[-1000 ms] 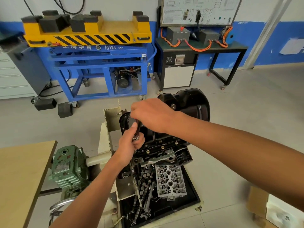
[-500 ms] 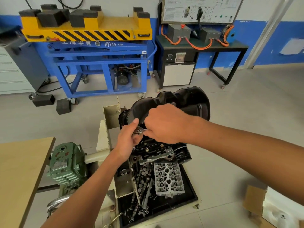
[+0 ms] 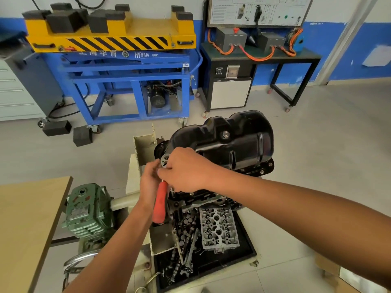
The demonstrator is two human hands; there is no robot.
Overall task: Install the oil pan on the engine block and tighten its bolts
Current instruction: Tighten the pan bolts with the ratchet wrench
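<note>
A black oil pan sits on top of the engine block, with bolt heads showing along its right flange. A ratchet wrench with a red handle hangs down from the pan's near left corner; its metal head is up at the flange. My right hand grips the ratchet just below its head. My left hand holds the top of the handle from the left side. What lies under the ratchet head is hidden by my fingers.
Below the block, a black tray holds a cylinder head and several loose parts. A green gearbox and a wooden tabletop are at the left. A blue and yellow lift table stands behind. A cardboard box lies at the bottom right.
The ratchet's red handle has swung down into sight below my hands. Both hands have shifted left and lower along the pan's edge, uncovering more of the oil pan.
</note>
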